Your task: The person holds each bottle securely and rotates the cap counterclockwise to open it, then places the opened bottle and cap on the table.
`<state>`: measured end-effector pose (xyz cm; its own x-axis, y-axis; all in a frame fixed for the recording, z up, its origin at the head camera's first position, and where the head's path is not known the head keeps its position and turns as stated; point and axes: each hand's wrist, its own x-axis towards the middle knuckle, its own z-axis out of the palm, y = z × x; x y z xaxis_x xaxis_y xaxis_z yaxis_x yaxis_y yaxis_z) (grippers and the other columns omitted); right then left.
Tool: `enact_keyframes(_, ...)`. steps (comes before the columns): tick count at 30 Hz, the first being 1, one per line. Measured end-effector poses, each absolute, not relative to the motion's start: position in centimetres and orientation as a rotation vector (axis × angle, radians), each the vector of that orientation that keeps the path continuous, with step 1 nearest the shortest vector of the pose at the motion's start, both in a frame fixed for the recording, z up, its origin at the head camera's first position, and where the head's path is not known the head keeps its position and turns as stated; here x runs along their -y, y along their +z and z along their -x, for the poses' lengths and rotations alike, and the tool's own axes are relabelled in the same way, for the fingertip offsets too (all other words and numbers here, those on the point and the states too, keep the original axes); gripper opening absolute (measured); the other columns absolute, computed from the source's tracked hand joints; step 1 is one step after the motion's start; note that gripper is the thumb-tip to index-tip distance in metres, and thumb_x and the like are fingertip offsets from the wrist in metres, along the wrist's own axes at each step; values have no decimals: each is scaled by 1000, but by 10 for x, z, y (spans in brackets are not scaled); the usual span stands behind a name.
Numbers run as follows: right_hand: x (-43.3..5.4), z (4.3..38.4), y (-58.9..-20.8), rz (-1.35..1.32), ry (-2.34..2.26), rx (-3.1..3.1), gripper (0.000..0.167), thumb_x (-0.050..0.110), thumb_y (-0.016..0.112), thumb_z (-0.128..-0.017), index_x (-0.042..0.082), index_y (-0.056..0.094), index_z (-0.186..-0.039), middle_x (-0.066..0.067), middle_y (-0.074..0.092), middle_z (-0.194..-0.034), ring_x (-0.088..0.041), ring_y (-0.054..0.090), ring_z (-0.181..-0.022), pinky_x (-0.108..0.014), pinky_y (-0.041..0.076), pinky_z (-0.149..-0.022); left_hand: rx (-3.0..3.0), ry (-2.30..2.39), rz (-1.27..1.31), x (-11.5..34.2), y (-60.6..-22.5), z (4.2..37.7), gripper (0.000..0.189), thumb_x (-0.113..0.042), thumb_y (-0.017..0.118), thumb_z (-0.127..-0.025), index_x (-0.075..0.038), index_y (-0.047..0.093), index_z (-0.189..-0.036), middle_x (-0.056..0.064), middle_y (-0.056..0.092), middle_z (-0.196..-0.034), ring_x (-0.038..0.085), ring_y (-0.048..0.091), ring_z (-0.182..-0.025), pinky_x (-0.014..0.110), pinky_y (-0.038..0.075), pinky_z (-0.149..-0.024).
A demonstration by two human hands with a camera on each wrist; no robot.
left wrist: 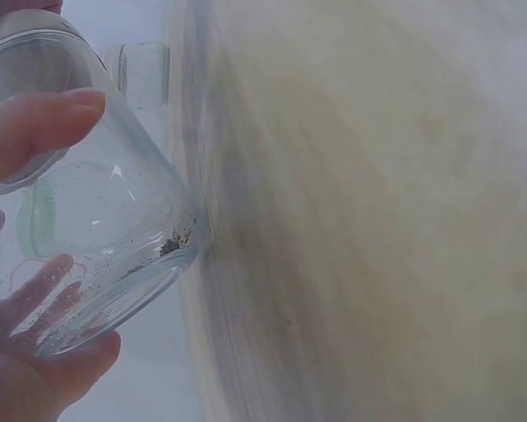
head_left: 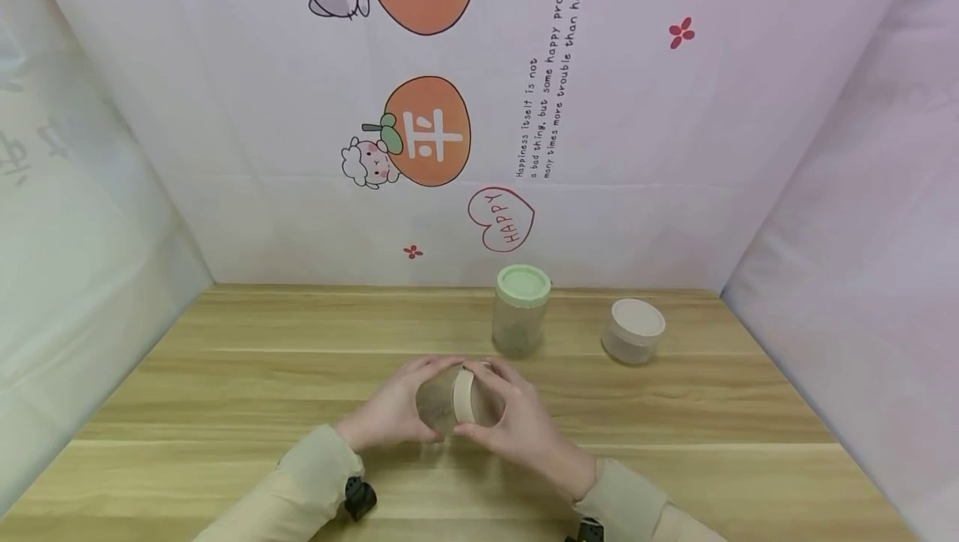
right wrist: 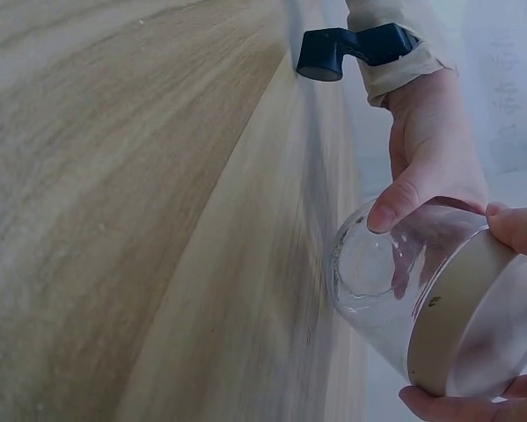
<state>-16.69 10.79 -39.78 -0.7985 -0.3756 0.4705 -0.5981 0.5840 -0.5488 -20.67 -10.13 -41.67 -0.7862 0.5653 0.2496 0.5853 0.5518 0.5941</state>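
A clear jar [head_left: 436, 405] with a beige-rimmed lid [head_left: 464, 397] lies tilted between both hands, close above or on the wooden table. My left hand [head_left: 393, 409] grips the jar's body near its base, fingers and thumb curled round it. On the other side, my right hand [head_left: 524, 421] holds the lid end, with its fingertips [right wrist: 518, 230] against the beige rim. In the left wrist view, dark crumbs [left wrist: 173, 242] cling inside near the jar's base. Whether the lid is tight or loose, I cannot tell.
Behind the hands stands a clear jar with a green lid [head_left: 523, 285]. To its right is a low clear tub with a white lid [head_left: 637, 318]. A printed white cloth [head_left: 614, 234] rises at the table's back edge, and pale cloth walls flank both sides.
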Motion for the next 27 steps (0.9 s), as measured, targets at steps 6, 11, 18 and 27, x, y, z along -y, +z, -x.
enact_keyframes(6,-109,168,-398,-840,1029,2493,77,22,86,-65,-2,53,-130,-16,56,-126,-34,58,-113,-46,52,-90,2745,-1056,1001,101,-417,206,103,-10,90,-54,-28,40,-143,13,47,-135,36,46,-122,59,46,-92)
enact_keyframes(11,-111,170,-399,-856,1023,2496,77,23,86,-66,-3,52,-131,-17,55,-126,-34,58,-112,-47,53,-89,2754,-1052,991,100,-417,207,102,-11,90,-54,-29,41,-142,12,47,-135,35,45,-122,59,46,-91)
enact_keyframes(18,-112,172,-399,-891,1010,2469,77,22,86,-66,-4,52,-130,-16,55,-126,-33,58,-112,-46,53,-89,2745,-1043,980,99,-417,207,103,-10,90,-53,-31,41,-142,12,47,-135,36,46,-122,60,47,-90)
enact_keyframes(27,-114,174,-400,-1021,858,2391,79,24,87,-64,0,53,-131,-21,51,-128,-37,58,-111,-46,55,-85,2754,-1073,979,100,-416,208,102,-9,89,-53,-28,42,-142,12,49,-134,36,46,-122,61,46,-91)
